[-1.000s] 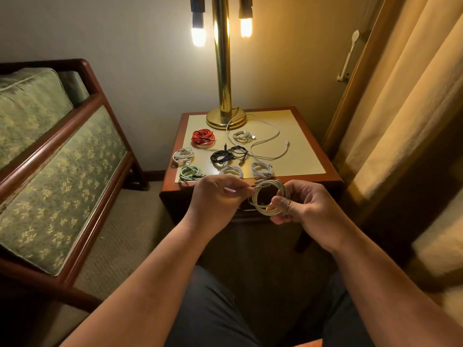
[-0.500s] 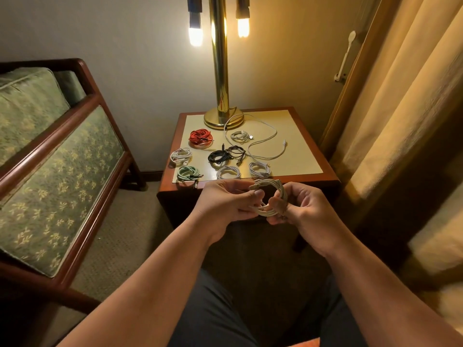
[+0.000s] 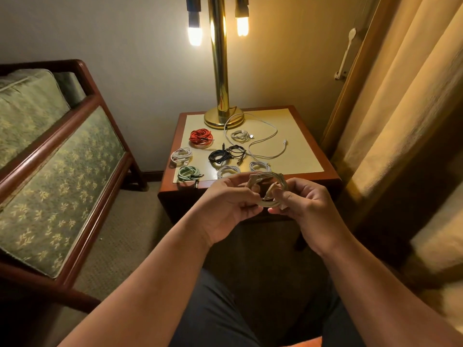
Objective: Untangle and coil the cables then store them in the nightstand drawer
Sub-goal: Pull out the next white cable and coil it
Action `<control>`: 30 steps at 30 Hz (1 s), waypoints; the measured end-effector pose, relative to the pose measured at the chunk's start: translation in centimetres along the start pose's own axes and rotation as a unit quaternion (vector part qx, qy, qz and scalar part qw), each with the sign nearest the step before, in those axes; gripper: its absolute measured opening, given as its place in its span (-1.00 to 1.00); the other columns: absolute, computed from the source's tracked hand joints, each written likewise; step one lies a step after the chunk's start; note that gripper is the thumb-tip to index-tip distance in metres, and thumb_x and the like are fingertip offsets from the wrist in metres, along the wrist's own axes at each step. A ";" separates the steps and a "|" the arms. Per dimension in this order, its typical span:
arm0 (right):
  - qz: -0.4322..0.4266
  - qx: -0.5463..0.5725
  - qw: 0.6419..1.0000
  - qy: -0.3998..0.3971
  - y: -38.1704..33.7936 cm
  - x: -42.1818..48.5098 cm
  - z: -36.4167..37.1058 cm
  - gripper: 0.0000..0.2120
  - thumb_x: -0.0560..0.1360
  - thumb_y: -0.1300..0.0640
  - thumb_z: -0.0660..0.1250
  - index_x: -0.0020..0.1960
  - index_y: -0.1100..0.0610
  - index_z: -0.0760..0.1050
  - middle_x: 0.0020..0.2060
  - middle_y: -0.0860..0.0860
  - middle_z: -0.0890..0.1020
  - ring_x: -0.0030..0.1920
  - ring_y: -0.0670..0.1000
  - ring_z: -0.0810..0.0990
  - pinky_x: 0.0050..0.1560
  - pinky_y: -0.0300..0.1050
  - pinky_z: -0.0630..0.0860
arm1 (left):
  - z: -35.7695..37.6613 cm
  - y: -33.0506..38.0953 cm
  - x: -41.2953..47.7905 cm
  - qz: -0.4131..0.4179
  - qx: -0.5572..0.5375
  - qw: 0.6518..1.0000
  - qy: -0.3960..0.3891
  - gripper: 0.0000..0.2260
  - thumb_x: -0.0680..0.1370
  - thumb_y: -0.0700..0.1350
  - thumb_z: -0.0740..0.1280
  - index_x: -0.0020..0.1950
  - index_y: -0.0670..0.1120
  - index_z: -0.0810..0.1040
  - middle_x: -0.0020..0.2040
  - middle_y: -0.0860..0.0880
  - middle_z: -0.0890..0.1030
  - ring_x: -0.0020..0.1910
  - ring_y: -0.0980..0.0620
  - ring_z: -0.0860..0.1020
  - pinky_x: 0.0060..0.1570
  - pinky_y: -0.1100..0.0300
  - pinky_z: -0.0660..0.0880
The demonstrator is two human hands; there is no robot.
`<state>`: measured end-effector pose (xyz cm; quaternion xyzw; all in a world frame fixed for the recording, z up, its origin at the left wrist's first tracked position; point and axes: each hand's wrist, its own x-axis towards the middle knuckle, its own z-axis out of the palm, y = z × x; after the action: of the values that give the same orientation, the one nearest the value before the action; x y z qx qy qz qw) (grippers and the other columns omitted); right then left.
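I see both hands up in front of the dark wooden nightstand [image 3: 300, 136], above the lap. My left hand [image 3: 225, 206] and right hand [image 3: 308, 206] each have their fingers curled and pinched onto the coiled cream-white cable [image 3: 267, 203], which sits between them in the air, off the surface. On the surface lie a red coiled cable [image 3: 201, 137], a black coiled cable [image 3: 220, 156], a green coiled cable [image 3: 188, 172], small white coils [image 3: 181, 155] and a loose white cable [image 3: 265, 144] by the brass lamp base [image 3: 223, 118].
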<state>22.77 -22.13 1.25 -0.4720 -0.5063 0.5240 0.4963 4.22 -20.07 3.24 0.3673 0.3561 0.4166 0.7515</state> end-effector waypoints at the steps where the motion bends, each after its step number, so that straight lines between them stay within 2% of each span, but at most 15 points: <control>1: 0.013 0.022 1.000 0.002 0.1 0.0 0.1 -0.90 0.59 0.17 0.38 -0.05 0.18 0.63 -0.04 0.12 0.73 0.04 0.20 0.71 0.05 0.14 0.66 | 0.1 0.0 0.1 0.011 -0.005 0.999 0.030 -0.58 0.42 -0.47 0.39 0.25 -0.21 0.60 0.04 -0.23 0.62 0.06 -0.19 0.61 0.03 0.02 0.61; 2: 0.021 0.027 0.999 0.003 0.1 0.0 0.2 -0.90 0.60 0.21 0.35 -0.04 0.19 0.63 -0.04 0.11 0.74 0.04 0.18 0.71 0.02 0.10 0.67 | 0.2 0.0 0.1 0.028 0.006 0.998 0.064 -0.57 0.43 -0.51 0.39 0.25 -0.21 0.58 0.02 -0.22 0.66 0.04 -0.19 0.64 0.01 0.01 0.64; 5: 0.008 -0.055 0.998 0.006 0.2 0.1 0.5 -0.86 0.64 0.20 0.30 0.00 0.20 0.63 -0.09 0.07 0.74 -0.04 0.09 0.74 -0.06 0.01 0.69 | 0.2 -0.3 -0.2 0.092 0.109 0.982 0.124 -0.63 0.48 -0.46 0.41 0.24 -0.22 0.56 0.01 -0.20 0.73 0.00 -0.13 0.72 -0.09 0.06 0.68; 9: 0.006 -0.136 0.991 0.000 0.0 0.4 0.1 -0.74 0.67 0.09 0.25 -0.05 0.20 0.62 -0.20 0.08 0.72 -0.16 0.07 0.74 -0.08 0.04 0.70 | -0.1 -0.7 -0.1 0.141 0.240 0.950 0.142 -0.70 0.52 -0.42 0.40 0.24 -0.25 0.60 0.07 -0.19 0.72 0.07 -0.12 0.71 0.06 -0.07 0.66; 12: 0.036 -0.175 0.982 -0.058 -0.4 0.6 -0.7 -0.78 0.68 0.07 0.24 0.01 0.17 0.59 -0.20 0.09 0.72 -0.18 0.04 0.73 -0.15 -0.08 0.69 | -0.1 -0.5 -0.1 0.172 0.302 0.926 0.146 -0.68 0.55 -0.45 0.35 0.27 -0.23 0.60 0.10 -0.13 0.71 0.05 -0.01 0.71 0.04 0.06 0.67; 14: 0.076 -0.152 0.980 -0.108 -0.6 0.7 -1.5 -0.77 0.67 0.06 0.26 0.04 0.21 0.58 -0.18 0.11 0.71 -0.22 0.05 0.71 -0.17 -0.08 0.66 | -0.2 -0.2 -0.3 0.172 0.275 0.934 0.149 -0.69 0.55 -0.44 0.35 0.23 -0.18 0.63 0.07 -0.13 0.72 0.01 0.00 0.72 -0.01 0.14 0.66; 17: 0.119 -0.047 0.979 -0.159 -0.8 0.7 -2.6 -0.74 0.61 0.07 0.31 0.07 0.28 0.56 -0.17 0.16 0.69 -0.23 0.12 0.68 -0.16 0.01 0.65 | -0.3 0.3 -0.5 0.134 0.112 0.974 0.142 -0.76 0.53 -0.38 0.40 0.18 -0.23 0.63 0.02 -0.21 0.72 -0.06 -0.09 0.72 -0.05 0.11 0.68; 19: 0.117 0.002 0.979 -0.167 -0.8 0.6 -2.7 -0.73 0.57 0.06 0.34 0.08 0.28 0.56 -0.18 0.17 0.68 -0.21 0.12 0.67 -0.13 0.03 0.65 | -0.3 0.1 -0.3 0.092 -0.009 0.988 0.120 -0.75 0.50 -0.37 0.40 0.17 -0.27 0.61 -0.03 -0.25 0.70 -0.12 -0.09 0.71 -0.14 0.14 0.67; 22: 0.100 0.042 0.983 -0.149 -0.5 0.5 -2.3 -0.73 0.54 0.07 0.35 0.08 0.27 0.56 -0.19 0.18 0.66 -0.21 0.11 0.67 -0.10 0.04 0.68 | -0.5 -0.5 0.0 0.056 -0.110 0.988 0.088 -0.68 0.53 -0.36 0.33 0.28 -0.28 0.54 0.00 -0.26 0.68 -0.11 -0.08 0.71 -0.16 0.17 0.65; 25: 0.077 0.018 0.987 -0.138 -0.3 0.4 -2.0 -0.80 0.59 0.11 0.32 0.06 0.25 0.57 -0.19 0.16 0.68 -0.20 0.12 0.69 -0.06 0.06 0.69 | -0.8 -0.8 0.2 0.044 -0.138 0.987 0.070 -0.62 0.54 -0.37 0.28 0.37 -0.28 0.48 0.04 -0.26 0.67 -0.09 -0.07 0.70 -0.15 0.17 0.65; 27: 0.068 -0.002 0.989 -0.134 0.0 0.3 -2.1 -0.81 0.62 0.14 0.31 0.05 0.27 0.57 -0.19 0.14 0.69 -0.18 0.13 0.70 -0.04 0.07 0.69 | -1.0 -0.8 0.2 0.043 -0.121 0.990 0.064 -0.63 0.48 -0.37 0.32 0.29 -0.26 0.54 0.02 -0.27 0.68 -0.10 -0.08 0.70 -0.16 0.15 0.66; 30: 0.067 -0.030 0.989 -0.126 0.3 0.3 -2.5 -0.80 0.64 0.14 0.30 0.07 0.28 0.58 -0.18 0.14 0.70 -0.14 0.13 0.71 -0.03 0.05 0.68 | -1.2 -0.4 -0.2 0.048 -0.025 0.996 0.069 -0.66 0.42 -0.35 0.39 0.20 -0.23 0.61 0.07 -0.30 0.69 -0.09 -0.11 0.70 -0.05 0.03 0.68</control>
<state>25.27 -21.71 0.85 -0.4497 -0.5479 0.5957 0.3779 3.24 -20.06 2.36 0.3354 0.3785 0.4850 0.7134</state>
